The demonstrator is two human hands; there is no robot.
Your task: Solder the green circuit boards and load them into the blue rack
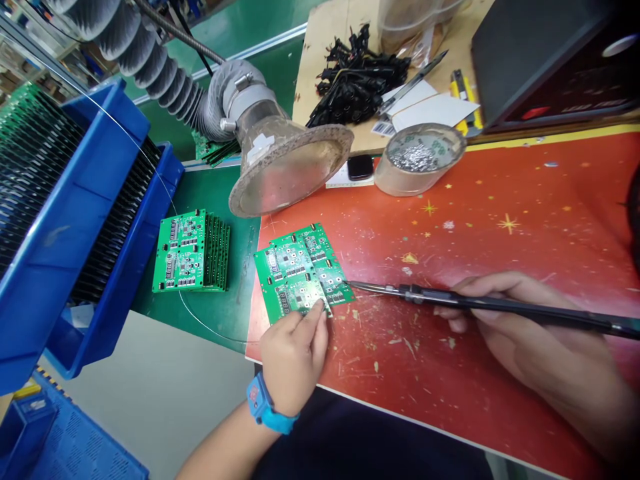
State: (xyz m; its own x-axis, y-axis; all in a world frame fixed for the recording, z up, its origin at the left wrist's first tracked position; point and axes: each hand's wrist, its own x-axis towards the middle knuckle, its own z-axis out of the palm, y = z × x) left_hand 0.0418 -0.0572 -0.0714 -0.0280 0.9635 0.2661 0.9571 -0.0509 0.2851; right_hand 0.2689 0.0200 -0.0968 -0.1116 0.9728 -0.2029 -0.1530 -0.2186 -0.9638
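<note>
My left hand [295, 350], with a blue band at the wrist, has its fingers pinched at the near right corner of a green circuit board [285, 273]. That board overlaps a second circuit board [327, 270] on the red mat. A thin solder wire [200, 323] runs from the left to my left hand; its end is hidden. My right hand [525, 333] is closed around a soldering iron [425, 295], whose tip points left and meets or nearly meets the second board's right side. Further left stands a stack of similar circuit boards [190, 253].
A fume hood [295, 167] on a grey hose hangs beyond the boards. Behind the mat are a cup of metallic bits [420, 160], black cables [355, 80], a yellow cutter [463, 97] and a dark box [550, 60]. Blue bins [65, 227] with boards tilt at left.
</note>
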